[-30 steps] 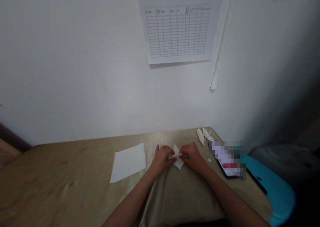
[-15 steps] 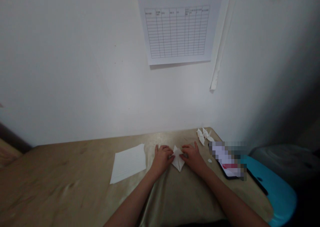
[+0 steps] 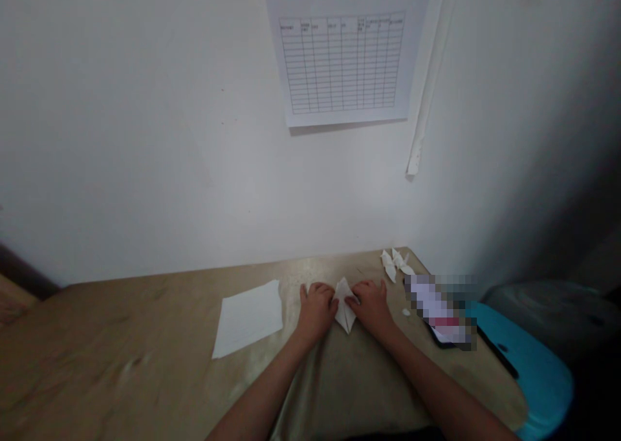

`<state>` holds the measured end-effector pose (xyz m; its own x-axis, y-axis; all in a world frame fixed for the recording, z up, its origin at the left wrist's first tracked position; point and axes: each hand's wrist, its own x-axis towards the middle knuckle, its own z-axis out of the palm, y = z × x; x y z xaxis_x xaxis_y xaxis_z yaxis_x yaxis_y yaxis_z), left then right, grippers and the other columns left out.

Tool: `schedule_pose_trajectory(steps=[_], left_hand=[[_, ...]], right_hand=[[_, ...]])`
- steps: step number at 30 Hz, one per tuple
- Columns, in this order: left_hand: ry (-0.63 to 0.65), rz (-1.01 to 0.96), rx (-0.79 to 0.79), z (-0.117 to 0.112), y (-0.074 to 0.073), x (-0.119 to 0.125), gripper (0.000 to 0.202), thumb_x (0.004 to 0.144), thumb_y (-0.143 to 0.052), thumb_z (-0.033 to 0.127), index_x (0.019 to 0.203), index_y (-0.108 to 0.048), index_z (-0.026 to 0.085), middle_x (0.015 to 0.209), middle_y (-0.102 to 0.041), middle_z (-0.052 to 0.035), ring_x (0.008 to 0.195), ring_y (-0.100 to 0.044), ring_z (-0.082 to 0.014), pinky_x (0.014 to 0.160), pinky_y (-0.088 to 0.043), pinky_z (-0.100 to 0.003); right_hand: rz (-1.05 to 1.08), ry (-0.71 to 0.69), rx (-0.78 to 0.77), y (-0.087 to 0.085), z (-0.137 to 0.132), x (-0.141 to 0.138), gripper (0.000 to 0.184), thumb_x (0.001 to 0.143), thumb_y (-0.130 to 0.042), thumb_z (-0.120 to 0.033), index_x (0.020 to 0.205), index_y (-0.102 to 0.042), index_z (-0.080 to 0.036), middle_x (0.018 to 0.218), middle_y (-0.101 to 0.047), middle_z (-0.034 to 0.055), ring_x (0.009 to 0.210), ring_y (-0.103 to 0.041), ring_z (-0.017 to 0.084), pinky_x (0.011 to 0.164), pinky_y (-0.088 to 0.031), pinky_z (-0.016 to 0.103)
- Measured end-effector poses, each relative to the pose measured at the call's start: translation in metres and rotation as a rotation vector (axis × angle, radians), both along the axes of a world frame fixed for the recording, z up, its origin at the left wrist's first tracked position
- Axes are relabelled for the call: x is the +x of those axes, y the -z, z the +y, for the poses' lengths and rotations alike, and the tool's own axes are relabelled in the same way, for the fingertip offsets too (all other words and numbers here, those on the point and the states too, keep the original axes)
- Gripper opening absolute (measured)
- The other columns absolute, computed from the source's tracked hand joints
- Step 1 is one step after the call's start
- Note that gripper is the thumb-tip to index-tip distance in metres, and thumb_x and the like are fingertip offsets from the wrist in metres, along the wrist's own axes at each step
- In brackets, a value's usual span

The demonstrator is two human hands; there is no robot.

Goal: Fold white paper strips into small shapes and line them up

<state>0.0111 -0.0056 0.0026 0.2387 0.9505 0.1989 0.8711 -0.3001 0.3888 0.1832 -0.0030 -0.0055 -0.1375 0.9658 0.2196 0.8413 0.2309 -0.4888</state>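
Between my two hands lies a small white folded paper (image 3: 346, 314), diamond-shaped with a crease down its middle, on the brown tabletop. My left hand (image 3: 317, 305) pinches its left edge, thumb on the paper and fingers curled. From the other side, my right hand (image 3: 372, 303) grips the right edge, its thumb resting on top near the centre crease. The fingertips under or behind the paper are partly hidden. A white paper sheet (image 3: 250, 319) lies flat to the left of my left hand.
Folded white paper pieces (image 3: 389, 266) sit at the table's back right corner. A phone (image 3: 444, 337), partly blurred out, lies right of my right hand, with a paper scrap (image 3: 406, 312) nearby. A turquoise stool or chair (image 3: 538, 363) stands beyond the table (image 3: 145, 337). A printed chart (image 3: 344, 66) hangs on the wall.
The folded paper's top point sits slightly higher and its upper part looks wider. My right thumb has moved inward over the paper; both hands stay at its sides.
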Motion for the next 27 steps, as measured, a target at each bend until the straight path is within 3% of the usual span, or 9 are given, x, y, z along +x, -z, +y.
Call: schedule_pose_trajectory(steps=[14,20,27], left_hand=[[-0.070,0.004,0.003,0.0012,-0.0005,0.0042,0.011,0.087,-0.065,0.032,0.086,-0.069,0.022,0.109,-0.072,-0.0044,0.119,-0.055,-0.0292,0.115,-0.010,-0.072],[-0.089,0.002,-0.043,0.0026,0.0031,0.0032,0.015,0.088,-0.065,0.037,0.096,-0.069,0.025,0.117,-0.071,-0.0043,0.121,-0.052,-0.0291,0.113,-0.016,-0.071],[-0.106,-0.072,-0.029,0.0044,0.0050,0.0011,0.011,0.084,-0.069,0.037,0.088,-0.073,0.027,0.127,-0.067,-0.0015,0.124,-0.051,-0.0302,0.113,-0.016,-0.070]], right_hand=[[-0.029,0.030,0.012,0.0012,-0.0021,-0.0065,0.015,0.093,-0.057,-0.031,0.092,-0.070,-0.023,0.104,-0.072,0.0064,0.114,-0.054,0.029,0.113,-0.006,0.066],[-0.056,0.038,0.009,0.0020,-0.0024,-0.0077,0.016,0.093,-0.058,-0.033,0.096,-0.071,-0.025,0.110,-0.072,0.0074,0.117,-0.053,0.030,0.114,-0.006,0.066],[-0.065,0.081,-0.008,0.0019,-0.0031,-0.0092,0.018,0.093,-0.059,-0.036,0.091,-0.071,-0.022,0.109,-0.070,0.0098,0.116,-0.052,0.030,0.112,-0.016,0.065]])
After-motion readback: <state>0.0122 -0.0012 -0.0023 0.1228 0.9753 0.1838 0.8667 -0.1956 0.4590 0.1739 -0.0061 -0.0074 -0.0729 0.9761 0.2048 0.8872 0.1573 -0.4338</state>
